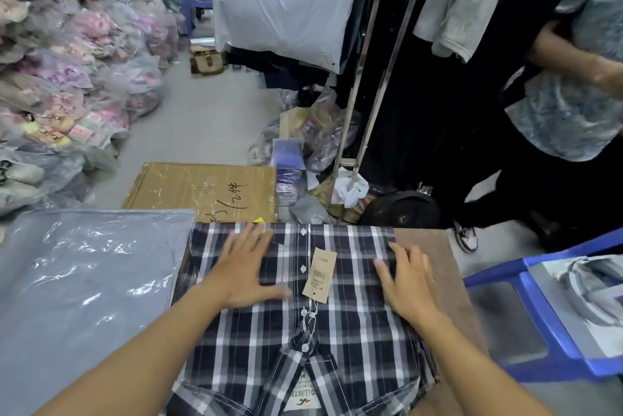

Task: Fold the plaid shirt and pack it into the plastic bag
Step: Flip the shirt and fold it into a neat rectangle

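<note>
Plaid shirt (340,308): laid folded and front-up on the brown worktop (428,247), collar at the near edge, buttoned placket running down the middle.
Price tag (319,275): seen lying on the placket between the hands.
Left hand (244,269): pressed flat on the shirt's left half, fingers spread wide, nothing held.
Right hand (406,275): pressed flat near the shirt's right edge, fingers extended, nothing held.
Plastic bag (84,281): spread flat just beside the shirt, along the left edge.
</note>
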{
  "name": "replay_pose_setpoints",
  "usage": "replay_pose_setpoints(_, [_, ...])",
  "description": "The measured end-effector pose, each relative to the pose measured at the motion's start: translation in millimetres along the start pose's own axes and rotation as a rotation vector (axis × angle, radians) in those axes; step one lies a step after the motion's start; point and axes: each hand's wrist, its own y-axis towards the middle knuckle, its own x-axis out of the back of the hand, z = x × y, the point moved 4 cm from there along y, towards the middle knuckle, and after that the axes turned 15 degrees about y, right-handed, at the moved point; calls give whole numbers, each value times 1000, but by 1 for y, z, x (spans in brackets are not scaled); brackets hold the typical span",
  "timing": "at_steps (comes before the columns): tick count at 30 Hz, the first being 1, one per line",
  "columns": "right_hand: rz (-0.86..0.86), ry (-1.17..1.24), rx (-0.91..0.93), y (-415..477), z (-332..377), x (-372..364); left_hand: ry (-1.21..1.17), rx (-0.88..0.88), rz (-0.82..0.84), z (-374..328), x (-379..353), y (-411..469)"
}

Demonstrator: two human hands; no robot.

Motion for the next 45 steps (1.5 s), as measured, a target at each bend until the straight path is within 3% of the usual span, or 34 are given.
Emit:
replay_pose_setpoints(2, [1,60,-47,-10,-5,5,62,-164,55,-26,0,-5])
replay_pose_setpoints(5, [41,159,-116,-21,-11,9,114,-260,140,-48,-8,-7])
replay_pose_setpoints(11, [105,274,-371,-28,-28,13,201,-236,211,-59,-16,-9])
replay_pose_setpoints(18, [380,642,-541,-51,-25,33,197,-225,226,-67,-19,-10])
replay_pose_setpoints(24, [431,944,-457,-52,-2,71,141,-250,243,-100,-24,0])
replay_pose_setpoints(32, [619,784,-201,-62,92,84,6,-240,205,-128,-21,9])
replay_pose_setpoints(37, [716,773,-139,-66,142,46,-733,-125,224,-82,10,-8])
replay_pose_setpoints(42, [802,624,-164,-72,178,-16,-1546,199,207,-29,28,-33])
replay_pose_setpoints(45, [885,682,-230,-80,191,-47,-1730,229,209,-12,32,-45])
